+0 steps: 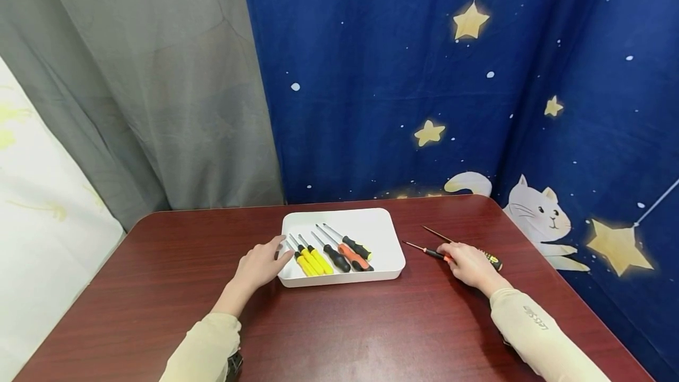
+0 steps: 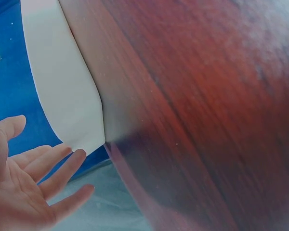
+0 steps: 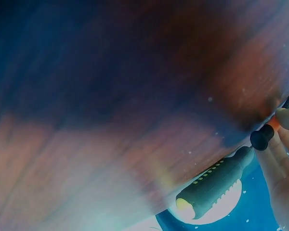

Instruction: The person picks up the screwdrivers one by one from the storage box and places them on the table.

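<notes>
My left hand is at the left end of a white tray, fingers relaxed and spread, fingertips against or close to its wall; contact is not certain. Inside lie several screwdrivers: yellow-and-black ones, a black one, an orange-and-black one and a black one with a yellow end. Right of the tray, my right hand pinches the handle of a thin black-and-orange screwdriver, its shaft pointing left. Beside it lies a longer black-and-yellow screwdriver, partly hidden by the hand in the head view.
The dark red wooden table carries the tray near its back edge. Behind it hang a grey curtain and a blue star-patterned curtain. A printed white cat shows beyond the right edge.
</notes>
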{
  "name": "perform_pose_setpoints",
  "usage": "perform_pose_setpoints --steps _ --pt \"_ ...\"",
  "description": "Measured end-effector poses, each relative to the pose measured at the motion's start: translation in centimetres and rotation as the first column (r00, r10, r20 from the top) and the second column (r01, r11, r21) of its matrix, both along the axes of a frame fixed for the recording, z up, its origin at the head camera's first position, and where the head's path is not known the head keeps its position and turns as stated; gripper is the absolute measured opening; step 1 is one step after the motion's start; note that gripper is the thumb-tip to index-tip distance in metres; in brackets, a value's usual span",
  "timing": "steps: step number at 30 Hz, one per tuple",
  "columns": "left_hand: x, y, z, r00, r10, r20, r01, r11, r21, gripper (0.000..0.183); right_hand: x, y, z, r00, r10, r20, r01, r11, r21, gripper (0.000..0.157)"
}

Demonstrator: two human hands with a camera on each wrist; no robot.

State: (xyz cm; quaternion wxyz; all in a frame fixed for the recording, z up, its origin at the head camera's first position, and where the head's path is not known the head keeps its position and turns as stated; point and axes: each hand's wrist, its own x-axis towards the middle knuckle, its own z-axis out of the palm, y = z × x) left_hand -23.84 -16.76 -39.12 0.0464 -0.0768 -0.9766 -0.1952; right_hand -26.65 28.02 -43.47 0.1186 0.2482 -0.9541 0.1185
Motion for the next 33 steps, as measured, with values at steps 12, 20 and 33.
perform_pose_setpoints --steps 12,20,33 --pt "0.1 0.0 -0.1 1.0 -0.002 -0.008 0.002 1.0 0.005 0.051 0.2 0.0 0.2 1.0 -0.008 0.02 0.008 1.0 -0.002 0.026" --pt "0.1 0.0 0.0 1.0 -0.004 -0.013 0.004 1.0 0.001 0.051 0.1 0.1 0.4 1.0 0.001 0.004 -0.001 1.0 0.01 0.025" --pt "0.2 0.1 0.3 1.0 -0.003 -0.002 0.003 1.0 -0.002 0.051 -0.3 -0.5 1.5 1.0 -0.018 -0.01 0.018 0.999 0.03 0.028"
